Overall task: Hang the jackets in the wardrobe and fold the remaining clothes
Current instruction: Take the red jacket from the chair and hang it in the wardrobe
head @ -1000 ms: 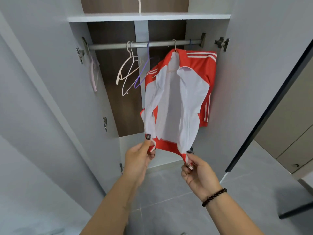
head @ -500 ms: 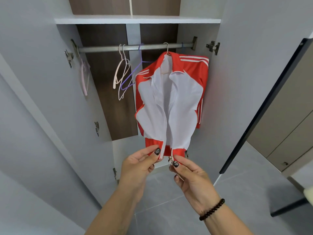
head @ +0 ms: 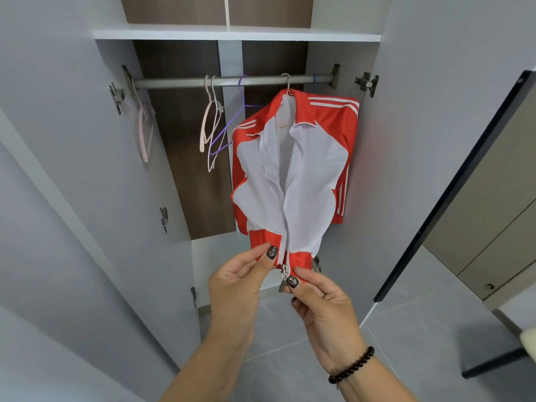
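Fingers (head: 272, 253) of both hands on jacket (head: 307, 175) hem.

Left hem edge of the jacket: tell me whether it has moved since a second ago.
Yes. The left hand has drawn it rightward to meet the right hem at the zipper, judged against the rail.

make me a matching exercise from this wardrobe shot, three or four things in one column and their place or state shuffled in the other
Things:
1. red and white zip jacket
2. purple plastic hanger
3. silver zipper slider
4. black bead bracelet

Places or states:
A. around the right wrist
B. hangs bare on the metal rail, left of the jacket
C. at the hem, between the left hand and right hand
D. hangs on a hanger at the rail's right end, front open above the hem

Pairs: 1-D, 2-B, 3-C, 4-A
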